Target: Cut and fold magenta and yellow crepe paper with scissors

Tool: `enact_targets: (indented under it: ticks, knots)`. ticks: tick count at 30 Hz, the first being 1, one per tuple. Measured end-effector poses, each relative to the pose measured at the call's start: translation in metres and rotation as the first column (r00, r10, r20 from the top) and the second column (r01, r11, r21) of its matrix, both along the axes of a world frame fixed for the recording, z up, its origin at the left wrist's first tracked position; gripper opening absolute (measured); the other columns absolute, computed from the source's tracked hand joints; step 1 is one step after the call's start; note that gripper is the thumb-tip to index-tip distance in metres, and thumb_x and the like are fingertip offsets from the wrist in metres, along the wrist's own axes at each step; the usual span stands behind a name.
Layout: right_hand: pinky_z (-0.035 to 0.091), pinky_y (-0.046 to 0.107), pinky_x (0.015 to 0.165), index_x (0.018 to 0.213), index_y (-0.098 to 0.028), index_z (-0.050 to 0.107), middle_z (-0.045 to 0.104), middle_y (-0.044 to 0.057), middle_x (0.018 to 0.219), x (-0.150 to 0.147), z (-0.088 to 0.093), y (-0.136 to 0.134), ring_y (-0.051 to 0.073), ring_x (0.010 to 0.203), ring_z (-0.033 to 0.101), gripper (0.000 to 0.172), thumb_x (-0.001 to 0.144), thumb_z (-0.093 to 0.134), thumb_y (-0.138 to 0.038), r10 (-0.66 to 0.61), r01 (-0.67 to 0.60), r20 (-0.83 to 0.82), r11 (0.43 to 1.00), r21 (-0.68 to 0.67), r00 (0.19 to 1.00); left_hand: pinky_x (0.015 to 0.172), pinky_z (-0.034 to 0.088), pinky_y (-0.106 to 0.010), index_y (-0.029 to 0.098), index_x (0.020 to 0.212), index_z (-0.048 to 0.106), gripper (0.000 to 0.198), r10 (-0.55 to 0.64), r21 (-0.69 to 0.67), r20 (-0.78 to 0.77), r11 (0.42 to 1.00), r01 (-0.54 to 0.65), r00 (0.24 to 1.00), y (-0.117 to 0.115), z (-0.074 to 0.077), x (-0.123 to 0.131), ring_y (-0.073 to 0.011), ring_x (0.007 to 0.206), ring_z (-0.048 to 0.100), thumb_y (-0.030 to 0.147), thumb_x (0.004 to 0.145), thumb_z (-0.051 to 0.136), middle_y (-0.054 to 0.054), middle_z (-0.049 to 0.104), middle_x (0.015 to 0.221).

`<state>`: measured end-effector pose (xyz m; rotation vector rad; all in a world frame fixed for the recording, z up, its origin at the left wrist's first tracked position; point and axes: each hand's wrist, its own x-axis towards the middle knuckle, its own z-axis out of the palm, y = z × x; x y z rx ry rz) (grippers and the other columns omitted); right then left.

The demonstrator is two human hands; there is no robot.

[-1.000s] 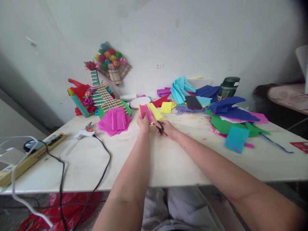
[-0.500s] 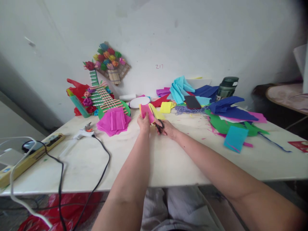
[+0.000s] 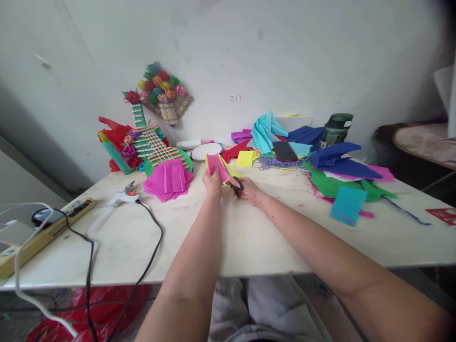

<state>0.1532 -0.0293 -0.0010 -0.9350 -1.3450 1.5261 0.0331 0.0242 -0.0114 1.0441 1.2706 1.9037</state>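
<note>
My left hand (image 3: pixel 213 181) is closed on a pink paper piece (image 3: pixel 215 164) laid against yellow paper (image 3: pixel 231 170), holding both above the middle of the table. My right hand (image 3: pixel 248 191) grips black-handled scissors (image 3: pixel 236 186), fingers in the loops. Their blades point up and away along the right edge of the pink paper, with yellow paper beside them. How far the blades are apart is too small to tell. To the left lies a fanned stack of magenta paper (image 3: pixel 168 180), partly over a green guitar-shaped craft (image 3: pixel 185 162).
A glue gun (image 3: pixel 124 195) and its black cord lie left, near a yellow power strip (image 3: pixel 53 232). Toward the back right are a phone (image 3: pixel 285 151), a dark green bottle (image 3: pixel 337 130), blue yarn (image 3: pixel 281 163) and coloured paper sheets. A flower craft (image 3: pixel 167 92) hangs on the wall.
The scissor blades have closed toward the paper's edge, and the yellow paper beside them has shifted slightly. Both hands stay in nearly the same place.
</note>
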Motion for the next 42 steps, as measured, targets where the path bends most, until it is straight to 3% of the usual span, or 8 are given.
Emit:
enact_targets:
  ticks: [14,25,30,35,42]
  knots:
    - [0.027,0.016,0.029,0.082,-0.011,0.059,0.059,0.002,0.049,0.009,0.002,-0.003,0.008,0.033,0.049,0.038,0.075,0.052,-0.048,0.094,-0.094,0.027,0.996,-0.007,0.995,0.040,0.031,-0.019,0.016,0.068,0.051,0.021,0.076,-0.069,-0.049,0.994,-0.079,0.996,0.004,0.000,-0.012,-0.0085,0.043,0.041,0.037,0.066,0.057,0.004,0.043,0.051]
    - [0.028,0.016,0.029,0.078,-0.013,0.055,0.058,0.001,0.045,0.013,0.001,0.000,0.008,0.030,0.047,0.034,0.071,0.058,-0.046,0.051,-0.051,0.050,0.999,0.008,0.997,0.038,0.029,-0.019,0.017,0.064,0.047,0.022,0.022,-0.036,-0.098,0.999,-0.026,0.995,0.004,-0.002,-0.011,-0.0081,0.041,0.038,0.037,0.067,0.056,0.004,0.041,0.049]
    - [0.018,0.015,0.024,0.080,-0.014,0.051,0.060,0.003,0.047,0.015,0.002,0.003,0.011,0.031,0.051,0.033,0.074,0.054,-0.046,0.077,-0.078,0.058,0.997,0.024,0.995,0.041,0.031,-0.019,0.016,0.065,0.049,0.021,0.025,-0.015,-0.140,1.000,-0.027,0.990,0.002,-0.001,-0.010,-0.0082,0.044,0.039,0.036,0.067,0.056,0.004,0.043,0.051]
    - [0.018,0.015,0.024,0.077,-0.016,0.046,0.060,0.002,0.047,0.017,0.000,0.005,0.010,0.029,0.050,0.030,0.073,0.055,-0.045,0.078,-0.081,0.057,0.996,0.045,0.995,0.043,0.033,-0.018,0.015,0.066,0.052,0.021,-0.023,-0.034,-0.109,0.999,0.020,0.994,-0.001,0.001,-0.007,-0.0077,0.044,0.040,0.035,0.067,0.056,0.004,0.044,0.050]
    - [0.022,0.014,0.026,0.086,-0.013,0.054,0.061,0.003,0.051,0.016,-0.004,0.007,0.010,0.033,0.052,0.035,0.077,0.052,-0.046,0.102,-0.104,0.032,0.993,0.054,0.994,0.038,0.031,-0.018,0.014,0.068,0.052,0.017,-0.052,-0.042,-0.063,0.998,0.050,0.997,-0.007,0.005,-0.002,-0.0065,0.039,0.037,0.031,0.069,0.055,0.005,0.043,0.049]
